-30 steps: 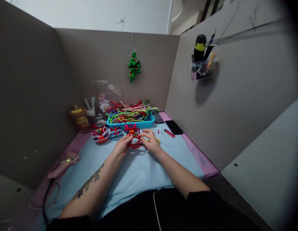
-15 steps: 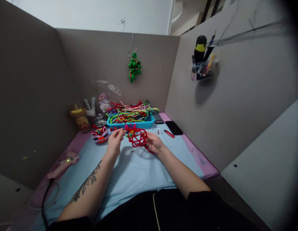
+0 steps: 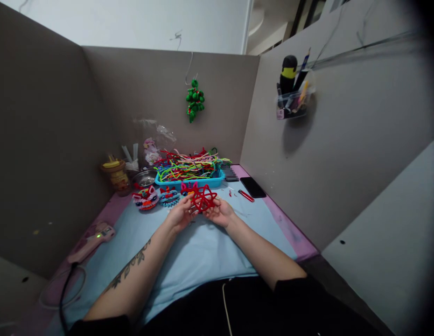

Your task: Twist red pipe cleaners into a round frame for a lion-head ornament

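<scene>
A red pipe-cleaner shape (image 3: 204,199), bent into an open star-like lattice, is held above the blue cloth between both hands. My left hand (image 3: 182,213) grips its left side, fingers closed on it. On its lower right side my right hand (image 3: 219,212) has its fingers curled round the wire. Just behind lie small fuzzy animal-face figures: a pink one (image 3: 146,198), a light-blue one (image 3: 169,197), and one with pink horns (image 3: 189,188), partly hidden by the red shape.
A blue tray (image 3: 189,184) heaped with colourful pipe cleaners stands at the back. To its right lie a black phone (image 3: 253,187) and a red-handled tool (image 3: 246,195). A metal bowl (image 3: 146,178) and a pink glue gun (image 3: 93,242) are on the left. Partition walls enclose the table.
The red shape has turned and now shows as a clear star. My left hand has moved right and down and taken hold of it; the light-blue figure has come into view.
</scene>
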{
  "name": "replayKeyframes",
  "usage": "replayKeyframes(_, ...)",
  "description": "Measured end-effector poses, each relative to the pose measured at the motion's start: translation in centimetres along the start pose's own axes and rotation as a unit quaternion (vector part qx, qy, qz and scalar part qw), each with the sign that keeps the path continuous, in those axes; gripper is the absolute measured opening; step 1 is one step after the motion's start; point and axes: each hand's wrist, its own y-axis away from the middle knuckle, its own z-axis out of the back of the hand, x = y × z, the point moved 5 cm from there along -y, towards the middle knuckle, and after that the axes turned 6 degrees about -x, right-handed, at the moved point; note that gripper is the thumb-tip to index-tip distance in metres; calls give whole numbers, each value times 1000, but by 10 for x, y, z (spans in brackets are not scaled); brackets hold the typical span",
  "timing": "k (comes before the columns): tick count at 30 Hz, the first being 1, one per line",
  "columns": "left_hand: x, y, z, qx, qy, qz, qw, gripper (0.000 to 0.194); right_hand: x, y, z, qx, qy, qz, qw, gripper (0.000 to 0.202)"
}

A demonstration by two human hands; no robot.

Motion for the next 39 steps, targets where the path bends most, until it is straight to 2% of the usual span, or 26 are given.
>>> replayKeyframes(4, -4, 0, -2, -9, -5, -42, 999, 42, -1, 3, -2, -12, -8, 12, 1000, 21)
replayKeyframes(8, -12, 2, 2, -65, -43, -105, 992, 27, -5, 2, -1, 6, 42, 10, 999, 17)
replayKeyframes(10, -18, 3, 6, -93, -77, -134, 984, 26, -3, -1, 2, 7, 83, 44, 996, 12)
replayKeyframes(11, -20, 3, 8, -105, -96, -144, 979, 27, 0, -2, 4, 2, 113, 84, 990, 12)
replayKeyframes(13, -24, 3, 11, -120, -127, -150, 973, 28, 12, -2, 6, -16, 193, 193, 962, 15)
replayKeyframes(15, -26, 3, 13, -123, -151, -147, 970, 27, 23, 0, 5, -20, 275, 291, 916, 20)
replayKeyframes(17, -27, 3, 12, -121, -172, -147, 967, 25, 29, 3, 2, -8, 326, 346, 880, 25)
replayKeyframes(23, -25, 3, 8, -100, -218, -164, 957, 24, 30, 7, -1, -15, 383, 387, 839, 23)
replayKeyframes(27, -24, -1, 14, -107, -222, -168, 954, 27, 31, 9, -1, -28, 408, 413, 814, 15)
replayKeyframes(29, -24, -3, 17, -107, -233, -174, 951, 30, 31, 9, -1, -27, 404, 416, 814, 15)
replayKeyframes(32, -28, -3, 16, -102, -253, -192, 943, 33, 30, 8, -1, -12, 371, 391, 842, 16)
replayKeyframes(36, -32, 4, 9, -90, -287, -203, 932, 34, 27, 7, 1, -9, 344, 305, 888, 21)
replayKeyframes(39, -32, 9, 2, -74, -315, -215, 921, 33, 21, 7, -1, 31, 347, 250, 903, 28)
